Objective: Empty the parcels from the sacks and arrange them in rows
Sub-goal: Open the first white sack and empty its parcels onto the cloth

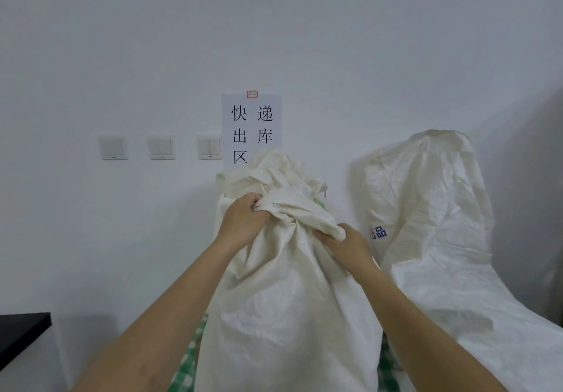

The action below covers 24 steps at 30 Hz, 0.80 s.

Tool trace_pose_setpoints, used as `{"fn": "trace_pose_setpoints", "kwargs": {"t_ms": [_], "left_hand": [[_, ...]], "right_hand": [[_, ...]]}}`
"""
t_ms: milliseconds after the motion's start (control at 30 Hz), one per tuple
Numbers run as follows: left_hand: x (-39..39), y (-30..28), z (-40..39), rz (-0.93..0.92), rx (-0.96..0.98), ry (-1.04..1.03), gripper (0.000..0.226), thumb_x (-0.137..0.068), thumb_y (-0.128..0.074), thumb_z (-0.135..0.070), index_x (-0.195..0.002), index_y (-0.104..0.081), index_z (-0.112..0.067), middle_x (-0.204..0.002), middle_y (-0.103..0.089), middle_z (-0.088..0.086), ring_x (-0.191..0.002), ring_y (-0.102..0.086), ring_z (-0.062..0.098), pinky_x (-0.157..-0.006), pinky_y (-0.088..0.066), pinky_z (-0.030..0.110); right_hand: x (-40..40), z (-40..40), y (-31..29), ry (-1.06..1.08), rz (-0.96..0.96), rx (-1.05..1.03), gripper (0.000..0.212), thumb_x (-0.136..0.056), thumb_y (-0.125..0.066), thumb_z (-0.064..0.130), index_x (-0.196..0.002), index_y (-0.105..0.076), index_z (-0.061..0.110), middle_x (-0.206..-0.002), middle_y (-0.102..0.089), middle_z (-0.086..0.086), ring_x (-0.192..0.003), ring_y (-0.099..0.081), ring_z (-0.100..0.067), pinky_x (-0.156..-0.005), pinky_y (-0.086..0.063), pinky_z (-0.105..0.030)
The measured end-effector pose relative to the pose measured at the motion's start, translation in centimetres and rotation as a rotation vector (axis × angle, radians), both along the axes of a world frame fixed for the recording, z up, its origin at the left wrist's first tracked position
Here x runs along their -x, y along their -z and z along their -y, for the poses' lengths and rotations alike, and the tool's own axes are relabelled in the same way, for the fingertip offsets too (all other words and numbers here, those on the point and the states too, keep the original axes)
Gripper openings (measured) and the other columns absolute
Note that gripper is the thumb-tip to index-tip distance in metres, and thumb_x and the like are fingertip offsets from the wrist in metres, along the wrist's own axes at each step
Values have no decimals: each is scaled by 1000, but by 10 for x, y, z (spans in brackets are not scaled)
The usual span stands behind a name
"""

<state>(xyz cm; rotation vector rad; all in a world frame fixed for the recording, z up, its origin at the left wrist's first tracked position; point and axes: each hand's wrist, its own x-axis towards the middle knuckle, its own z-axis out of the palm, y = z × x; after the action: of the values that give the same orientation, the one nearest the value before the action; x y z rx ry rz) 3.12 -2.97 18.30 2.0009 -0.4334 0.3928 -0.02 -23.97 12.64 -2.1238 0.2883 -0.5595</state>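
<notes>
A full cream woven sack stands upright in front of me, its neck bunched and twisted at the top. My left hand grips the bunched fabric on the left of the neck. My right hand pinches a fold of the same neck on the right. A second white sack with blue printed characters leans against the wall to the right. No parcels show; the sacks hide their contents.
A white wall stands close behind the sacks, with a paper sign and three light switches. A green-and-white checked cloth lies under the sacks. A black table corner juts in at the lower left.
</notes>
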Motion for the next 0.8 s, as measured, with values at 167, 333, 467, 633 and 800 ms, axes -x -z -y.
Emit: {"fn": "trace_pose_setpoints", "kwargs": {"t_ms": [167, 333, 467, 633, 800], "left_hand": [[-5, -4, -4, -21, 7, -33, 12, -87, -52, -15, -97, -55, -11, -87, -59, 3, -83, -54, 23, -79, -42, 32], [-11, -13, -16, 95, 92, -59, 20, -80, -60, -16, -98, -55, -23, -93, -57, -14, -95, -53, 11, -102, -34, 37], [-22, 1, -18, -13, -142, -148, 15, -85, -53, -14, -91, -50, -28, -96, -57, -11, -104, -52, 19, -112, -16, 53], [-26, -8, -35, 63, 76, -128, 13, -71, -48, -32, -83, -51, -31, -93, -61, -10, -99, -58, 23, -107, -28, 58], [-19, -4, -34, 14, -135, -232, 14, -89, -47, -14, -93, -49, -28, -108, -60, -5, -110, -52, 23, -113, -8, 54]], "right_hand": [[-11, -11, -25, -134, 73, -326, 22, -92, -58, 27, -109, -62, 15, -112, -64, -4, -98, -60, -21, -80, -47, -31], [-12, -12, -37, -198, 266, -448, 12, -92, -54, 16, -99, -62, 20, -101, -67, -2, -87, -62, -15, -77, -51, -32], [-21, -19, -32, -175, 25, -280, 22, -94, -47, 23, -107, -61, 10, -97, -66, -6, -88, -63, -25, -80, -53, -38], [-23, -27, -58, -388, 322, -435, 16, -94, -53, 14, -108, -60, 15, -105, -67, 2, -93, -62, -11, -82, -51, -31], [-31, -20, -19, -305, 17, -300, 30, -91, -59, 32, -118, -63, 19, -114, -68, -2, -103, -64, -20, -84, -55, -34]]}}
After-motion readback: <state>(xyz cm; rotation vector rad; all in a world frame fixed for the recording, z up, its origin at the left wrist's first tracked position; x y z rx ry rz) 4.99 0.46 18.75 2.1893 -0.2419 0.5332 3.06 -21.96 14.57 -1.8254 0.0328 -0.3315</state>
